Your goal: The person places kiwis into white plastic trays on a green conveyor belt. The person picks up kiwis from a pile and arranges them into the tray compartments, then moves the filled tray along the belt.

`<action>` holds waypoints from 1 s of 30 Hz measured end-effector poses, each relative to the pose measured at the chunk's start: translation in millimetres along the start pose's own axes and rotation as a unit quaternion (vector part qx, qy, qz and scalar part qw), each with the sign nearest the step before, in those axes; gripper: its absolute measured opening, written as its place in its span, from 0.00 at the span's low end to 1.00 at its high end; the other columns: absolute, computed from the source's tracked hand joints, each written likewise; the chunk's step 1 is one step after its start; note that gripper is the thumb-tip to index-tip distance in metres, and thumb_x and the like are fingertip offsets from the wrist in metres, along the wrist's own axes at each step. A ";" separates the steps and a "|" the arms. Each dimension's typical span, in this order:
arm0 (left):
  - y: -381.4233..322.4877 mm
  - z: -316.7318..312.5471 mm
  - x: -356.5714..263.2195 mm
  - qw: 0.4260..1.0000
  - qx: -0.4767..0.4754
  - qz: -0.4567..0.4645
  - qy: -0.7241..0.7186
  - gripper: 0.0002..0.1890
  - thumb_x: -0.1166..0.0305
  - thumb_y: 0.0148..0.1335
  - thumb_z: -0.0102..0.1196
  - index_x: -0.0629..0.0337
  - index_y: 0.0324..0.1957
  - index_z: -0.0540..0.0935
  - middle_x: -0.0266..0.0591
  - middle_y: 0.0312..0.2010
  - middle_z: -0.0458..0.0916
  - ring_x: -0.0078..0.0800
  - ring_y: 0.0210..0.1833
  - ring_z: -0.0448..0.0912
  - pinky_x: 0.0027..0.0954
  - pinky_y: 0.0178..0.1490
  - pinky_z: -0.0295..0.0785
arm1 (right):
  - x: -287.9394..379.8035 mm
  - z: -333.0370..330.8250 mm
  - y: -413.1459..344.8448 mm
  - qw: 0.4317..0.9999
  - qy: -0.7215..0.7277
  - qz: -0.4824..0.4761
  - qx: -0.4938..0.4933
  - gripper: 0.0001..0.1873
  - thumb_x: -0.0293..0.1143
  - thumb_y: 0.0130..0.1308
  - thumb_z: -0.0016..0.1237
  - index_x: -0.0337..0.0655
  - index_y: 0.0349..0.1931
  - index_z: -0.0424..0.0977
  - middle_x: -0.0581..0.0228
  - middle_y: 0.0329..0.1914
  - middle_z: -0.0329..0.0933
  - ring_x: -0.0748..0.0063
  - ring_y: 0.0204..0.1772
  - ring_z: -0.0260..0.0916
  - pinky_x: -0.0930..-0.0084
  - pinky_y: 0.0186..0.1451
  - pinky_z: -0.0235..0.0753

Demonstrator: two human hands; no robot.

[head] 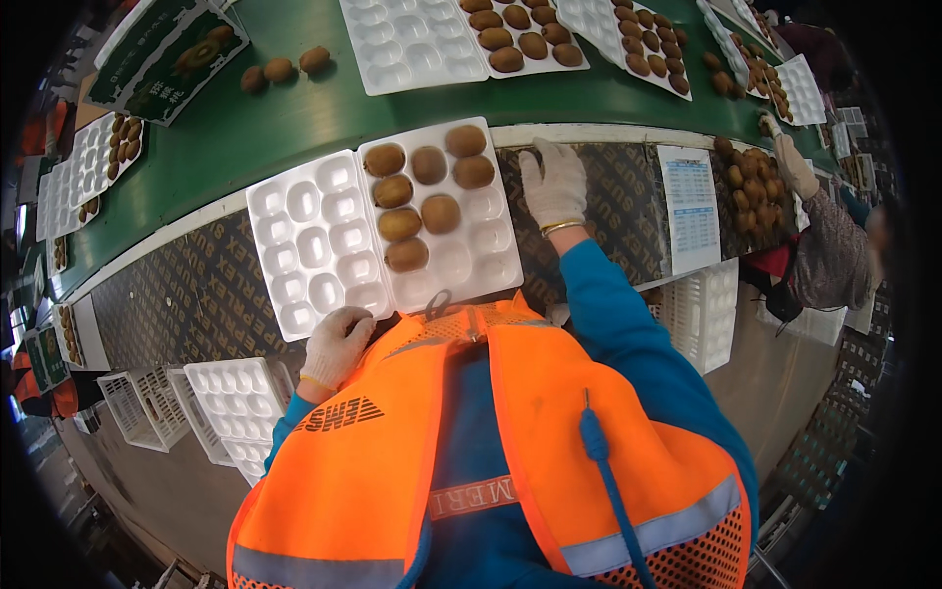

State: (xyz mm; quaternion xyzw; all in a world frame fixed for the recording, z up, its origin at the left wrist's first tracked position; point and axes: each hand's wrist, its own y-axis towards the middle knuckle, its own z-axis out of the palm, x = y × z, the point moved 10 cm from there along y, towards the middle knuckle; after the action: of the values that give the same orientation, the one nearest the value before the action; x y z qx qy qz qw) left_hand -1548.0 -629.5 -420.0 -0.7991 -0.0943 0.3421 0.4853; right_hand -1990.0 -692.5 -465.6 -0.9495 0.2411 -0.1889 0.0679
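Observation:
Before me a white plastic fruit tray point(316, 243) lies joined to a second tray half point(482, 269). The left half has bare cups; the right half holds several brown kiwifruit point(440, 213), mostly in its left column and upper cups. My right hand point(556, 180), in a whitish knit glove, rests over the dark printed board just right of the tray, fingers apart, with no fruit visible in it. My left hand point(338, 346), also gloved, is by the tray's lower left edge with its fingers curled; whether it grips anything is hidden.
Beyond the dark board point(188, 287) runs a green conveyor belt point(316, 125) with loose kiwifruit point(280, 70), filled trays point(530, 40) and a printed box point(169, 59). A printed sheet point(689, 210) and a kiwifruit pile point(754, 191) lie right, beside another person's gloved hand point(769, 124).

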 end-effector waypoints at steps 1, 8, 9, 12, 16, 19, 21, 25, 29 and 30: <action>-1.9 -2.5 0.7 1.000 -0.004 -0.003 -0.012 0.17 0.59 0.71 0.62 0.63 0.50 0.90 0.49 0.42 0.90 0.41 0.44 0.88 0.39 0.52 0.81 | -17.8 -15.9 1.6 0.997 -0.058 0.052 -0.029 0.31 0.54 0.72 0.59 0.44 0.67 0.80 0.41 0.63 0.82 0.39 0.67 0.79 0.50 0.71 0.78; 24.7 22.9 -91.8 0.986 0.064 0.109 -0.106 0.18 0.61 0.74 0.62 0.65 0.56 0.87 0.52 0.47 0.89 0.43 0.48 0.88 0.40 0.56 0.82 | 3.5 -19.9 -3.7 0.975 0.141 0.117 0.126 0.31 0.46 0.58 0.70 0.40 0.57 0.74 0.44 0.52 0.85 0.41 0.58 0.84 0.54 0.63 0.81; 27.0 25.7 -119.7 0.979 0.052 0.181 -0.072 0.20 0.61 0.74 0.62 0.65 0.60 0.86 0.53 0.50 0.88 0.44 0.50 0.87 0.41 0.58 0.81 | 30.2 -30.6 -18.9 0.966 0.215 0.095 0.109 0.30 0.44 0.59 0.71 0.39 0.54 0.72 0.51 0.48 0.83 0.49 0.51 0.83 0.56 0.59 0.82; 27.6 46.2 -183.7 0.962 0.027 0.271 -0.015 0.32 0.52 0.75 0.58 0.61 0.72 0.75 0.61 0.57 0.84 0.57 0.58 0.85 0.51 0.62 0.80 | 102.9 -37.7 -62.7 0.933 0.311 -0.027 0.181 0.29 0.39 0.59 0.73 0.41 0.52 0.68 0.55 0.46 0.81 0.58 0.50 0.82 0.60 0.56 0.83; 23.6 56.5 -208.9 0.953 0.063 0.277 0.102 0.18 0.53 0.74 0.57 0.59 0.48 0.85 0.54 0.41 0.89 0.56 0.46 0.87 0.53 0.53 0.81 | 96.7 -49.2 -77.3 0.901 0.421 -0.026 0.103 0.18 0.30 0.71 0.58 0.36 0.58 0.74 0.60 0.41 0.80 0.70 0.39 0.78 0.69 0.44 0.82; 8.8 55.5 -206.9 0.937 0.059 0.302 0.164 0.18 0.54 0.75 0.55 0.58 0.39 0.88 0.53 0.39 0.89 0.56 0.43 0.86 0.53 0.49 0.80 | 105.9 -26.2 -96.2 0.772 0.588 0.083 0.224 0.08 0.32 0.81 0.48 0.36 0.50 0.73 0.69 0.25 0.69 0.80 0.22 0.60 0.77 0.25 0.64; -9.1 50.2 -204.0 0.934 0.040 0.328 0.139 0.18 0.54 0.74 0.55 0.58 0.42 0.90 0.53 0.38 0.88 0.56 0.42 0.86 0.51 0.48 0.80 | 108.8 -19.4 -102.0 0.781 0.540 0.114 0.294 0.11 0.39 0.83 0.44 0.42 0.46 0.72 0.71 0.30 0.69 0.79 0.21 0.59 0.76 0.24 0.64; -34.7 47.9 -203.2 0.902 0.054 0.427 0.039 0.17 0.57 0.74 0.57 0.60 0.43 0.90 0.51 0.42 0.89 0.53 0.46 0.86 0.50 0.52 0.80 | 111.5 18.2 -133.6 0.544 0.686 0.316 0.366 0.16 0.49 0.84 0.41 0.48 0.44 0.73 0.71 0.31 0.72 0.75 0.19 0.61 0.73 0.20 0.63; -42.5 15.4 -171.3 0.925 0.025 0.379 -0.001 0.15 0.59 0.74 0.60 0.61 0.43 0.90 0.51 0.43 0.89 0.49 0.48 0.86 0.46 0.55 0.80 | 134.0 -1.7 -134.1 0.510 0.699 0.273 0.420 0.19 0.55 0.84 0.40 0.51 0.44 0.72 0.68 0.31 0.76 0.72 0.18 0.62 0.75 0.20 0.60; -43.9 1.4 -151.4 0.933 0.008 0.358 -0.027 0.15 0.59 0.74 0.60 0.61 0.43 0.90 0.50 0.43 0.89 0.48 0.48 0.86 0.45 0.55 0.79 | 127.0 -5.0 -126.4 0.529 0.700 0.309 0.366 0.21 0.57 0.84 0.39 0.50 0.45 0.73 0.67 0.30 0.76 0.73 0.18 0.62 0.76 0.20 0.58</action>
State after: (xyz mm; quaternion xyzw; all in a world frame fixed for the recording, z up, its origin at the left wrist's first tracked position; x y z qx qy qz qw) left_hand -1654.1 -679.2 -314.6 -0.7666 0.1881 0.5153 0.3338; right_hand -1834.2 -643.5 -391.8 -0.2702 0.3996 -0.8322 0.2734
